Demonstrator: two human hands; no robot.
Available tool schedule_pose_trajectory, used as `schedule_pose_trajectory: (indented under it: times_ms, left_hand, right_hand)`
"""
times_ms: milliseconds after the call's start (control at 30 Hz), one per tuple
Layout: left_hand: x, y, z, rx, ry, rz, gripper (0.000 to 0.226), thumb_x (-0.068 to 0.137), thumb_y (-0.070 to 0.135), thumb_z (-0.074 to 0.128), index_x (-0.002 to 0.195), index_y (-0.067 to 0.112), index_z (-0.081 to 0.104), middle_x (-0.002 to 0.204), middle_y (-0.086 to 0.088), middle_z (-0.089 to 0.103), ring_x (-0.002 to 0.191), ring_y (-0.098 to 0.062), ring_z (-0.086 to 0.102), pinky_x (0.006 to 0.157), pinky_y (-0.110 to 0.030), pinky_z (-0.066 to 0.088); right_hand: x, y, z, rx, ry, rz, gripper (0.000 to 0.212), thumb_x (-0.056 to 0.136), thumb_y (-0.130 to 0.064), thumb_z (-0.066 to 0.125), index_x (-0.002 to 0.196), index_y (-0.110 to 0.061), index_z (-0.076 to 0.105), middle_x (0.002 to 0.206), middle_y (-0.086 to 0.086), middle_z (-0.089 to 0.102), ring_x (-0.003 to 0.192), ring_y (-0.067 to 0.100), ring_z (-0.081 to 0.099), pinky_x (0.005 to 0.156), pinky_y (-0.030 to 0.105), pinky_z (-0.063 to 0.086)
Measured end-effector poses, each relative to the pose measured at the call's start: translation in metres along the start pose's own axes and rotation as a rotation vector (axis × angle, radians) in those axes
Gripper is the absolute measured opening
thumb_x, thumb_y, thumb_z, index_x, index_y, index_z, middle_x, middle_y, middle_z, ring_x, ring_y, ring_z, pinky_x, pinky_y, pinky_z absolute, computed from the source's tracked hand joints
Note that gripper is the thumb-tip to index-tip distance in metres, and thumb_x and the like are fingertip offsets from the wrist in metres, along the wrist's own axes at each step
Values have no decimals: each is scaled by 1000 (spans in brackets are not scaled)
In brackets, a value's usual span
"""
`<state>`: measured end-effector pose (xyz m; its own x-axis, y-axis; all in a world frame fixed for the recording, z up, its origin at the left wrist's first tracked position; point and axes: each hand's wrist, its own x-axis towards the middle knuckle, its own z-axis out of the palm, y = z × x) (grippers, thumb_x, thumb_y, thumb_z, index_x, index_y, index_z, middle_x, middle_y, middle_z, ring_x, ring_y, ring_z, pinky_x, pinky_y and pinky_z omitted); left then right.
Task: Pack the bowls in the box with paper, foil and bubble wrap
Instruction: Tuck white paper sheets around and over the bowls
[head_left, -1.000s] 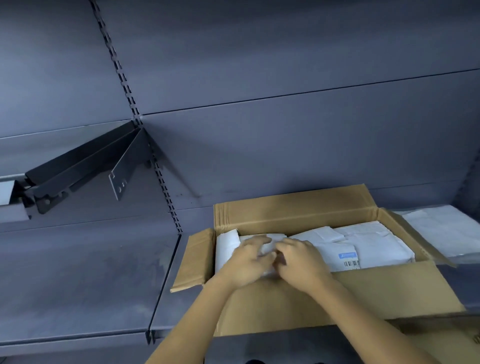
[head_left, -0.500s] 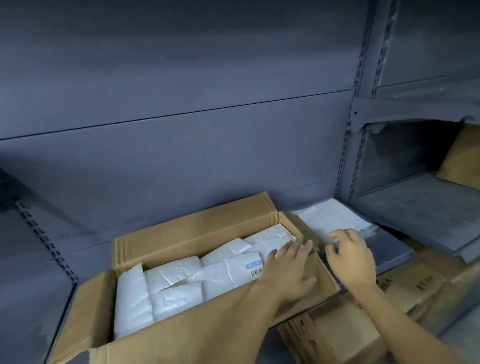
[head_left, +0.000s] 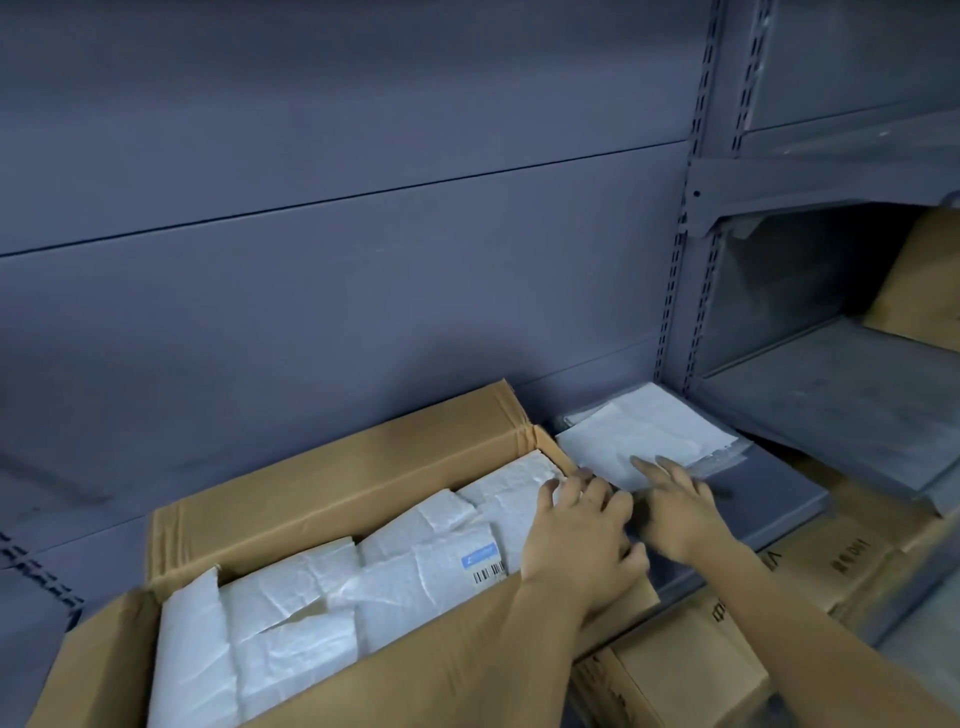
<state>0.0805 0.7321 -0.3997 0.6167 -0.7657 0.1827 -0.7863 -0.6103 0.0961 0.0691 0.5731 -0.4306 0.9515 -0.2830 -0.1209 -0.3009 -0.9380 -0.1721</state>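
Fingers (head_left: 647, 470) of both hands, spread flat and holding nothing, just moved off the wrapped bundles (head_left: 415, 561) in the box (head_left: 332, 457) toward the paper stack (head_left: 649, 431) at the shelf's (head_left: 769, 483) right end, next sheet probably

both hands (head_left: 579, 540) reach over box (head_left: 332, 470) toward paper (head_left: 644, 434).
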Motion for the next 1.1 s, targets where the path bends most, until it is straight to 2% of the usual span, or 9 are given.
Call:
schedule_pose_trajectory:
  times_ms: [167, 433, 533, 600, 733, 867, 967, 1033, 1100]
  left_hand:
    - [1, -2, 1, -28, 5, -3, 34, 89, 40, 42, 115, 17, 47, 129, -7, 46, 130, -27, 28, 109, -46, 16]
    - [1, -4, -3, -261, 23, -59, 40, 86, 44, 50, 118, 20, 48, 133, -1, 43, 134, -21, 27, 111, -42, 19]
    - [0, -12, -8, -778, 260, -219, 77, 78, 37, 67, 141, 21, 25, 136, 8, 34, 125, -9, 36, 109, -33, 30]
    - [-1, -25, -4, -980, 442, -312, 96, 75, 34, 71, 147, 23, 9, 143, 8, 25, 131, -7, 32, 110, -30, 33]
    - [-4, -29, -3, -1129, 596, -374, 47, 88, 12, 54, 134, 20, 43, 124, 4, 56, 113, -6, 54, 95, -29, 45]
    - [-20, -33, -21, -1235, 693, -485, 34, 96, -1, 37, 92, 24, 61, 90, 9, 63, 86, 1, 57, 85, -21, 45]
    - [-26, -45, -36, -1354, 584, -503, 37, 91, 0, 38, 84, 25, 65, 79, 10, 62, 79, -5, 56, 76, -21, 46]
    - [-26, -54, -47, -1355, 520, -478, 28, 87, 4, 39, 84, 15, 65, 73, 3, 56, 73, -11, 50, 71, -27, 43]
    - [-23, -59, -54, -1289, 517, -444, 21, 80, 13, 42, 90, 7, 60, 78, 2, 54, 74, -12, 47, 71, -30, 40]
  right_hand:
    - [3, -6, -1, -1, 40, 19, 44, 92, -32, 44, 136, -23, 40, 148, -3, 32, 138, 22, 17, 108, 37, 23]
    - [-21, -42, -61, 672, 687, -43, 36, 95, -11, 45, 131, -9, 49, 136, 3, 40, 105, 18, 52, 94, 35, 45]
    - [-44, -79, -77, 799, 637, -144, 38, 94, -11, 49, 132, -13, 47, 127, -5, 37, 87, -2, 53, 81, 2, 38]
    - [-59, -101, -76, 966, 521, -194, 41, 92, -10, 52, 132, -21, 47, 123, -8, 37, 92, -2, 56, 82, 5, 39]
    - [-80, -120, -75, 1233, 219, -305, 48, 90, -1, 50, 116, -42, 50, 122, -6, 47, 103, -3, 59, 80, 11, 45]
    - [-80, -101, -89, 957, 410, -293, 79, 82, 9, 52, 132, -48, 33, 126, -11, 33, 111, -9, 42, 87, 2, 36]
    - [-71, -83, -107, 561, 445, -226, 78, 78, -11, 68, 141, -39, 30, 127, -19, 26, 118, 0, 23, 103, 16, 22]
    - [-68, -82, -118, 427, 335, -224, 39, 79, -24, 66, 114, -36, 54, 111, -14, 52, 109, 10, 42, 92, 27, 36]
    - [-63, -86, -124, 391, 338, -184, 12, 82, -26, 57, 73, -23, 50, 67, -5, 53, 68, 17, 48, 59, 30, 37]
